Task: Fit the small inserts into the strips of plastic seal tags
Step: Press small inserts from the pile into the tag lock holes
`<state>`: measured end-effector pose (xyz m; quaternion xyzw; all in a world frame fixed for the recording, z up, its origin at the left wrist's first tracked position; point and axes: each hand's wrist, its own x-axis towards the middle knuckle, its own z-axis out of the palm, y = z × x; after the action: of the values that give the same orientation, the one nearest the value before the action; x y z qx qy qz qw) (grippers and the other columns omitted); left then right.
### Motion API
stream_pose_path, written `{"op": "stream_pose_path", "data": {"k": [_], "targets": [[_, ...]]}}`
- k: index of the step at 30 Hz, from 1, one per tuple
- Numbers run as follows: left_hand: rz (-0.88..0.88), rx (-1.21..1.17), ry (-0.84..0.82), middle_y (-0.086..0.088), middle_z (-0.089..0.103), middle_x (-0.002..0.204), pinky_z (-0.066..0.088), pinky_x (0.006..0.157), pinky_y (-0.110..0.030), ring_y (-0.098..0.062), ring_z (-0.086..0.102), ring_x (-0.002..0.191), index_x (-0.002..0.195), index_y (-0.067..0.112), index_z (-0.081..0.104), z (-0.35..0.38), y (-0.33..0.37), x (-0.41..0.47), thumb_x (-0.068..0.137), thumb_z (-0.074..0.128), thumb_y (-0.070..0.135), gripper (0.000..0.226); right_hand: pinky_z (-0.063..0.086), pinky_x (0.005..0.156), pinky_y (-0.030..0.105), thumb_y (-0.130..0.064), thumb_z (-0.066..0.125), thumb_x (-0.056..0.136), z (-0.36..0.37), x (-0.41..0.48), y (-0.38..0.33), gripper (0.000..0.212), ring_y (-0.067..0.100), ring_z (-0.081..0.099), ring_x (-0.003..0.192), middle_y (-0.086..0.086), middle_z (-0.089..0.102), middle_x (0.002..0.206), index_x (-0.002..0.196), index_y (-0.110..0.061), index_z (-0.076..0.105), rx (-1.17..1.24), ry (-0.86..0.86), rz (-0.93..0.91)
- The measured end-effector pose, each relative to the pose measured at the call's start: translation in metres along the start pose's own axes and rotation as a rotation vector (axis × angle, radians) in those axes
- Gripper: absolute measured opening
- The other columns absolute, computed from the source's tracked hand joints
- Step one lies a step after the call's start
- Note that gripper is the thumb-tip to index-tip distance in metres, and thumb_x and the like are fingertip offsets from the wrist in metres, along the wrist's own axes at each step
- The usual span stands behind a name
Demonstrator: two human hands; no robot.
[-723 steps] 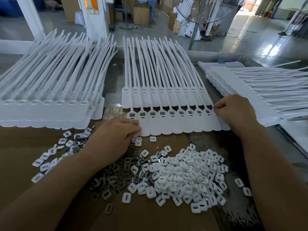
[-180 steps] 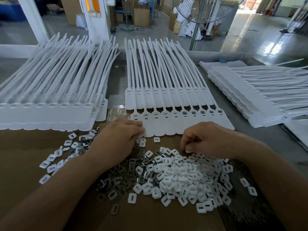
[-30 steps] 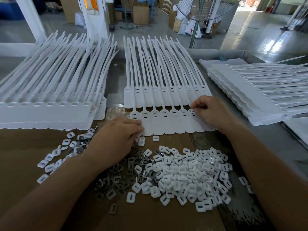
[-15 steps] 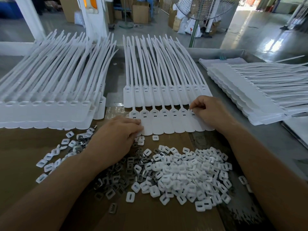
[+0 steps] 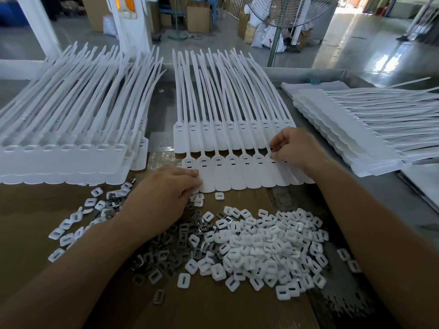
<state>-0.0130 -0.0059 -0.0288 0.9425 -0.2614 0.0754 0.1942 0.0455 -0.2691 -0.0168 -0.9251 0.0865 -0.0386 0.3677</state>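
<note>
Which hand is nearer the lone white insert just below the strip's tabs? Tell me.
Left. The left hand presses the strip just left of the lone insert; the right hand is farther, up and to its right, at the tag heads.

light: daylight from top right — floor [image 5: 384,60] glare | foreground: dim | edges: bowed

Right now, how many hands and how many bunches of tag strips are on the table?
Hands: 2 (left hand, right hand)
Bunches of seal tag strips: 3 (left bunch, middle bunch, right bunch)
Total: 5
</note>
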Motion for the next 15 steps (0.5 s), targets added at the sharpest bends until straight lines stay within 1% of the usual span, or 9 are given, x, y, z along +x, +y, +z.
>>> {"op": "stream_pose_path", "data": {"k": [2,4,7,9,11,13,15], "targets": [[-0.003,-0.004,-0.002,0.008,0.056,0.126,0.027,0.095,-0.019,-0.013,0.048,0.118,0.114,0.023,0.063,0.0,0.0,0.0,0.09,0.051,0.021,0.027,0.045,0.069,0.027,0.001,0.069,0.074,0.0,0.002,0.0,0.028,0.01,0.058,0.074,-0.003,0.061,0.075,0.069,-0.024,0.056,0.001,-0.012,0.02],[-0.006,-0.007,-0.001,0.008,0.056,0.126,0.027,0.094,-0.018,-0.013,0.048,0.117,0.114,0.023,0.064,0.0,-0.001,-0.001,0.09,0.051,0.022,0.027,0.044,0.068,0.026,0.0,0.069,0.075,0.0,0.002,0.0,0.028,0.012,0.058,0.075,-0.003,0.061,0.075,0.069,-0.024,0.056,-0.002,-0.008,0.017],[-0.01,-0.003,0.003,0.009,0.055,0.127,0.027,0.095,-0.019,-0.012,0.047,0.119,0.114,0.024,0.063,0.0,-0.001,-0.002,0.091,0.051,0.023,0.027,0.039,0.06,0.02,-0.006,0.068,0.078,0.003,-0.003,0.003,0.026,0.007,0.055,0.072,-0.007,0.058,0.075,0.07,-0.027,0.055,-0.029,0.02,-0.036],[-0.01,-0.003,0.006,0.01,0.055,0.127,0.026,0.096,-0.018,-0.011,0.046,0.12,0.114,0.025,0.063,0.001,-0.001,-0.001,0.091,0.05,0.024,0.027,0.037,0.058,0.016,-0.009,0.065,0.082,0.0,-0.008,0.005,0.024,0.003,0.053,0.071,-0.01,0.057,0.075,0.072,-0.029,0.054,-0.035,0.017,-0.073],[-0.011,-0.006,0.008,0.01,0.055,0.127,0.026,0.095,-0.017,-0.011,0.045,0.119,0.114,0.026,0.063,0.002,-0.001,0.0,0.091,0.049,0.024,0.027,0.038,0.061,0.015,-0.011,0.063,0.084,-0.005,-0.012,0.004,0.021,0.003,0.054,0.074,-0.01,0.059,0.078,0.076,-0.028,0.056,-0.027,-0.03,-0.081],[-0.013,-0.009,0.01,0.01,0.056,0.126,0.027,0.096,-0.019,-0.012,0.046,0.118,0.114,0.025,0.063,0.002,-0.002,0.0,0.091,0.05,0.024,0.026,0.04,0.065,0.016,-0.013,0.064,0.084,-0.013,-0.016,-0.001,0.013,0.005,0.056,0.078,-0.008,0.061,0.083,0.082,-0.025,0.06,-0.024,-0.092,-0.081],[-0.015,-0.011,0.01,0.009,0.056,0.126,0.029,0.098,-0.022,-0.012,0.047,0.119,0.114,0.025,0.063,0.002,-0.002,0.0,0.091,0.051,0.023,0.026,0.04,0.068,0.016,-0.016,0.065,0.083,-0.02,-0.023,-0.007,0.01,0.004,0.057,0.081,-0.01,0.062,0.086,0.085,-0.025,0.062,-0.06,-0.129,-0.121]]}}
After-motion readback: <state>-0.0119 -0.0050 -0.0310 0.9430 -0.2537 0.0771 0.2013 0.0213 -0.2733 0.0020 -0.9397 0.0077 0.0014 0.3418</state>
